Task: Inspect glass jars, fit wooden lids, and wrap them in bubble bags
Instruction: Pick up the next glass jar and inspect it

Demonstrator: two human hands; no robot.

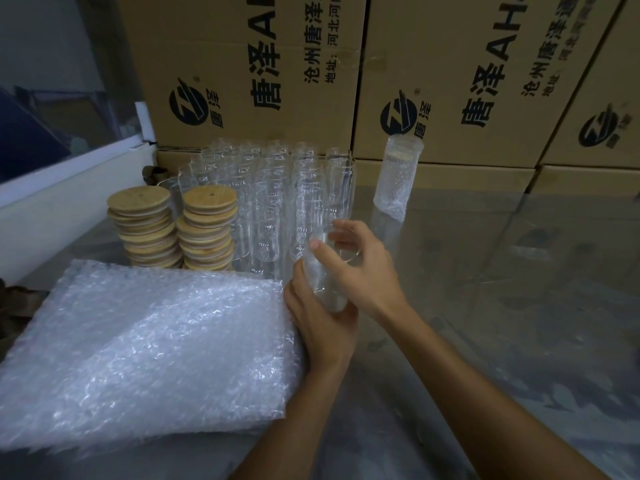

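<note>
I hold a clear glass jar (323,277) tilted above the table. My left hand (320,320) cups its base from below, and my right hand (360,263) grips its upper part near the rim. The jar has no lid. Behind it stand several bare glass jars (273,199) in a tight group. Two stacks of round wooden lids (173,230) sit to their left. A thick pile of bubble bags (138,351) lies at the front left. One jar wrapped in a bubble bag (396,174) stands upright at the back right.
Large printed cardboard boxes (450,74) form a wall along the back. A white ledge (62,188) runs along the left side. The shiny metal table (502,289) stretches to the right of my hands.
</note>
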